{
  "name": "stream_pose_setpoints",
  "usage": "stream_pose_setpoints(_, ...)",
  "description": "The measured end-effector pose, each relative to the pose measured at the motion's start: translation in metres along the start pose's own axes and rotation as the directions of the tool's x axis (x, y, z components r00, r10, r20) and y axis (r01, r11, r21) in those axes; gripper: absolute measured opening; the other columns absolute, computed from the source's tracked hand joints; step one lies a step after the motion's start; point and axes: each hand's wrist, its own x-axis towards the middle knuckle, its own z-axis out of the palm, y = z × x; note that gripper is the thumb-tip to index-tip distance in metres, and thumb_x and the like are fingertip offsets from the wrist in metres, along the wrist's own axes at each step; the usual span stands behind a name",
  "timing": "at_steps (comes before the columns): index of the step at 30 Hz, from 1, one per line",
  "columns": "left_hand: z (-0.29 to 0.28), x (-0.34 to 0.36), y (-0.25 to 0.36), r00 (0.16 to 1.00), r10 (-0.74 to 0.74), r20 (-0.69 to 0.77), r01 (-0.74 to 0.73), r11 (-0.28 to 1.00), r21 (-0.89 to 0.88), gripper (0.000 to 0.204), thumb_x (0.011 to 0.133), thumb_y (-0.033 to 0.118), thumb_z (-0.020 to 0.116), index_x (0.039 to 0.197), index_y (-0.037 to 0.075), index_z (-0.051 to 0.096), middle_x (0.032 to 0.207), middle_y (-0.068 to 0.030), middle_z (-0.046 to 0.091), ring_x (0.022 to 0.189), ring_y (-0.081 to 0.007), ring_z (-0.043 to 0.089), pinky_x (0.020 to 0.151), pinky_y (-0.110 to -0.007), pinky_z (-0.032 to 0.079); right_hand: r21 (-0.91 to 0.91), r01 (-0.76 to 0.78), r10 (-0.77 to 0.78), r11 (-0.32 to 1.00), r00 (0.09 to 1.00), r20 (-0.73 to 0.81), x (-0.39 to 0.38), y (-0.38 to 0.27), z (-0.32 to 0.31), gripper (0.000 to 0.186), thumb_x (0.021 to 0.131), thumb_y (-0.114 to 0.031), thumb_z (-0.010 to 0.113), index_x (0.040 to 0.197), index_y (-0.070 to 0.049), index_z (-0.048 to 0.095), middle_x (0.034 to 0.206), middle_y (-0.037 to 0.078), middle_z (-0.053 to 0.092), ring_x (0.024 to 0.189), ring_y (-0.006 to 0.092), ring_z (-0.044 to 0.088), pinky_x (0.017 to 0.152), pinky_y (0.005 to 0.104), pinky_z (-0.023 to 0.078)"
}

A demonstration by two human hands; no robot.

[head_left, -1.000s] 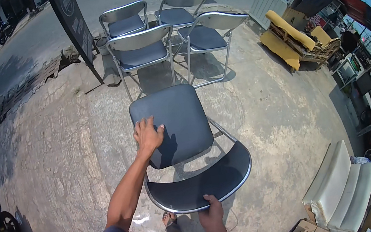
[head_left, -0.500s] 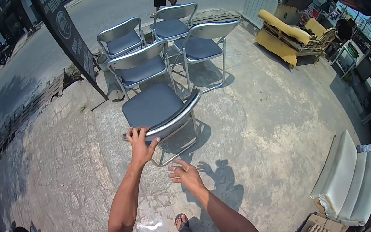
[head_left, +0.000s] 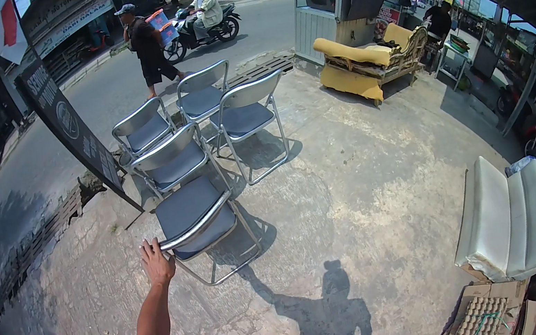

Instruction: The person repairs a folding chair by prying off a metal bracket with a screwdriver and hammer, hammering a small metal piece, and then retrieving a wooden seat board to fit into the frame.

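Observation:
My left hand (head_left: 157, 263) is at the left end of the backrest of the nearest folding chair (head_left: 191, 204), its fingers closed around that end. The chair has a chromed tube frame and a dark blue-grey padded seat, and its back is toward me. Just beyond it stands a matching folding chair (head_left: 173, 165). Farther off are three more of the same kind: one chair at the far left (head_left: 145, 132), one at the back (head_left: 202, 99) and one at the right (head_left: 246, 116). All stand unfolded and upright. My right hand is out of view.
A dark sign board (head_left: 68, 122) leans beside the chairs at the left. A torn yellow sofa (head_left: 351, 73) stands at the far right, a white padded seat (head_left: 500, 218) at the near right. Egg trays (head_left: 480, 318) lie below it. A walking person (head_left: 147, 46) and a motorcycle rider (head_left: 205, 12) are on the road.
My view has turned up and to the right. My right hand has left the view. My left hand stays at the chair's backrest, now at its left end. The pedestrian and motorcycle have come closer together.

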Motion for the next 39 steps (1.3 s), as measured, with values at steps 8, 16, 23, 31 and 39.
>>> stream_pose_setpoints(8,0.142,-0.316,0.100,0.503,0.260,0.824,0.005,0.953,-0.304,0.062,0.089,0.038,0.068,0.137,0.001,0.056,0.139,-0.0204,0.058,0.120,-0.0379,0.062,0.101,-0.043,0.049,0.265,0.599,-0.569,0.756,0.801,-0.188,-0.135,-0.106,0.036,0.036,0.088,-0.014,0.066,0.120,0.003,0.064,0.101,0.017,0.072,0.089,0.0261,0.070,0.073,0.0416,0.058)
stream_pose_setpoints(16,-0.028,-0.646,0.307,-0.579,0.596,0.556,0.563,0.786,-0.256,0.066,0.099,0.053,0.056,0.141,0.002,0.053,0.139,-0.0154,0.057,0.121,-0.0287,0.060,0.101,-0.042,0.047,0.367,0.795,-0.465,0.483,0.588,-0.662,-0.243,0.065,-0.010,0.037,0.088,-0.015,0.067,0.120,0.003,0.064,0.102,0.017,0.071,0.091,0.0262,0.070,0.075,0.0416,0.058)
stream_pose_setpoints(23,-0.192,-0.809,0.383,-0.707,0.652,0.273,0.626,0.757,-0.188,0.067,0.097,0.056,0.058,0.139,0.003,0.055,0.127,-0.0121,0.065,0.113,-0.0241,0.064,0.097,-0.036,0.048,0.471,0.748,0.012,0.468,0.527,-0.850,-0.289,0.381,-0.060,0.038,0.087,-0.016,0.067,0.120,0.003,0.063,0.103,0.017,0.071,0.092,0.0263,0.069,0.076,0.0417,0.057)
stream_pose_setpoints(31,0.002,-0.861,0.414,0.012,0.579,0.815,-0.736,0.557,-0.384,0.045,0.090,0.042,0.058,0.112,0.006,0.074,0.108,-0.0156,0.073,0.106,-0.0229,0.068,0.086,-0.038,0.054,0.654,0.628,0.393,0.421,0.524,-0.756,-0.319,0.668,-0.095,0.039,0.087,-0.017,0.068,0.121,0.003,0.063,0.105,0.017,0.071,0.093,0.0265,0.069,0.077,0.0418,0.057)
stream_pose_setpoints(39,0.059,-0.973,0.471,0.115,0.081,0.990,-0.619,0.785,0.007,0.033,0.085,0.028,0.055,0.089,0.002,0.076,0.090,-0.0203,0.074,0.082,-0.0332,0.073,0.073,-0.045,0.056,0.836,0.528,0.595,0.151,0.626,-0.503,-0.316,0.820,-0.103,0.040,0.087,-0.018,0.069,0.121,0.003,0.063,0.106,0.017,0.071,0.095,0.0266,0.069,0.079,0.0418,0.056)
